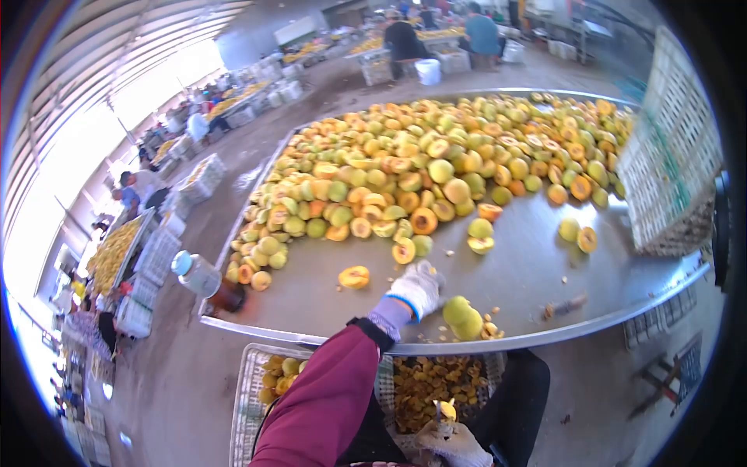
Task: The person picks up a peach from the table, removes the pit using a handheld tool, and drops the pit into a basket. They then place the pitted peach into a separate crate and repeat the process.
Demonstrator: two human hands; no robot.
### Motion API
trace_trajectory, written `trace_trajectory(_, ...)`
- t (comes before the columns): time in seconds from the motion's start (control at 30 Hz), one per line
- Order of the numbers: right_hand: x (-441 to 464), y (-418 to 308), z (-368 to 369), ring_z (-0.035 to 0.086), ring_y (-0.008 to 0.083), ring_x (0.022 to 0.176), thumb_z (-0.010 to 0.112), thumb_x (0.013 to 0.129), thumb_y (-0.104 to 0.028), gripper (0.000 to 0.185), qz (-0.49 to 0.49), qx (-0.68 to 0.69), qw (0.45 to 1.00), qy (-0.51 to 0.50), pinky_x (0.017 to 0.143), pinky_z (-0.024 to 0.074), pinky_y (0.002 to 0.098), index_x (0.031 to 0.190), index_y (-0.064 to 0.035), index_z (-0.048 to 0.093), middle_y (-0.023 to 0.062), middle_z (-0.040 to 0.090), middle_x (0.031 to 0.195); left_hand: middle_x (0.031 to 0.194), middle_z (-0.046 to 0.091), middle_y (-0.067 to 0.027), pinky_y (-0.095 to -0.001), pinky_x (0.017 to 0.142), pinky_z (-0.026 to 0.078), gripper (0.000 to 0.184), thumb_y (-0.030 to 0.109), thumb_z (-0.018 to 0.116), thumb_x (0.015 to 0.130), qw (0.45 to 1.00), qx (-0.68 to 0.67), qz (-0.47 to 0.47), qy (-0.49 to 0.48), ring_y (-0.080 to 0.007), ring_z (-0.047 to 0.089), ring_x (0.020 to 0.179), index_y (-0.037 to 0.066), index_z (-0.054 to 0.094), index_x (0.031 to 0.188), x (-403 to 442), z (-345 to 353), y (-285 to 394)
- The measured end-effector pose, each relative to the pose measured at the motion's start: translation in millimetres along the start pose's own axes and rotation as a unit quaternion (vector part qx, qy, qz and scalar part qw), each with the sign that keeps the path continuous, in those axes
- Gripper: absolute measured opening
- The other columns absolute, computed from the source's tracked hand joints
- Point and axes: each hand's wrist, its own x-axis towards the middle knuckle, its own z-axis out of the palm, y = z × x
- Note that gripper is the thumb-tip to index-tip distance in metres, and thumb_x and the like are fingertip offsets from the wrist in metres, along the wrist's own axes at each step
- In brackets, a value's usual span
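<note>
My left hand (420,289), in a white glove, reaches over the metal table near its front edge. Its fingers point down and away, mostly hidden by the back of the hand. Just beyond are a cut peach half (404,251) and a greenish peach; another half (354,277) lies to the left. Stacked green-yellow peaches (463,317) sit right of the hand, beside small pit scraps. Low over my lap, my gloved right hand (455,445) is closed around a small tool (443,423) with a yellow fruit piece (446,409) at its tip.
A large peach heap (389,167) covers the table's far side. A tilted white crate (673,148) stands at right, a blue-capped bottle (204,279) at left. Below are a crate of peaches (247,381) and a bin of brown scraps (440,385). People work at other tables behind.
</note>
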Motion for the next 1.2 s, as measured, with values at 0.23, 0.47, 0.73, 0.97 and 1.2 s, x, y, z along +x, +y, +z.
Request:
trace_trajectory(0.23,9,19,0,0.045,0.0073,0.045,0.062,0.091,-0.015,0.010,-0.034,-0.003,0.999,-0.015,0.042,0.0319,0.0220,0.085,-0.0074,0.058,-0.0002,0.054,0.062,0.143,0.038,-0.0210,-0.0426,0.103,0.043,0.037,0.023,0.070,0.078,0.990,-0.134,0.043,-0.025,-0.0376,0.047,0.127,0.020,0.066,0.114,-84,14,-31)
trace_trajectory(0.47,3,20,17,0.058,0.0103,0.064,0.064,0.090,-0.015,0.019,-0.013,-0.217,0.973,0.080,0.057,0.0449,0.0242,0.106,-0.0059,0.059,-0.0004,0.059,0.075,0.134,0.050,-0.0140,-0.0337,0.098,0.046,0.041,0.025,0.070,0.087,0.823,-0.516,-0.140,0.192,-0.0238,0.057,0.116,0.013,0.058,0.124,-130,-4,-33)
trace_trajectory(0.73,28,35,4,0.058,0.0084,0.065,0.062,0.093,-0.018,0.009,-0.154,-0.278,0.943,0.094,0.058,0.0451,0.0247,0.097,-0.0102,0.060,-0.0009,0.061,0.074,0.120,0.060,-0.0106,-0.0372,0.096,0.046,0.046,0.023,0.066,0.087,0.852,-0.439,0.230,0.169,-0.0231,0.056,0.115,0.011,0.052,0.129,-211,-10,48)
trace_trajectory(0.97,21,36,48,0.057,0.0095,0.064,0.072,0.077,-0.017,0.024,-0.254,-0.503,0.793,0.232,0.058,0.0469,0.0268,0.098,-0.0099,0.063,0.0000,0.062,0.074,0.114,0.061,-0.0049,-0.0280,0.091,0.048,0.041,0.009,0.071,0.085,0.671,-0.686,-0.041,0.278,-0.0115,0.056,0.104,0.006,0.057,0.124,-237,2,29)
trace_trajectory(1.2,19,37,103,0.066,0.0357,0.072,0.070,0.076,-0.034,0.032,-0.206,-0.529,0.791,0.227,0.065,0.0525,0.0419,0.099,-0.0128,0.063,0.0146,0.065,0.074,0.119,0.058,-0.0126,-0.0341,0.095,0.047,0.048,0.037,0.048,0.099,0.515,-0.834,-0.031,0.195,-0.0204,0.056,0.109,0.000,0.048,0.130,-285,11,23)
